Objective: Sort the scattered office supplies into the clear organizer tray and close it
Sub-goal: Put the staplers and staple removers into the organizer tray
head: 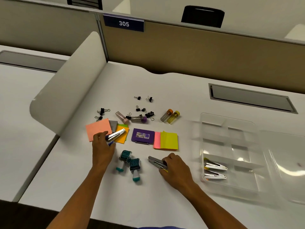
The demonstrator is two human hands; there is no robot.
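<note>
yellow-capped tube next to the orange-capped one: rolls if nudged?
Probably. The yellow-capped tube lies on its side on the flat desk, and it looks round, so a sideways push would likely roll it. The orange-capped tube alongside may block it that way. It looks like smooth plastic, possibly slippery.

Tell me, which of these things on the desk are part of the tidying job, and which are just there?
Part of the job:
clear organizer tray
staple removers, one in the left hand, one in the right hand
binder clips
sticky notes
date stamps
purple box
small tubes

Just there:
305 sign
black chair
desk cable hatch
</note>
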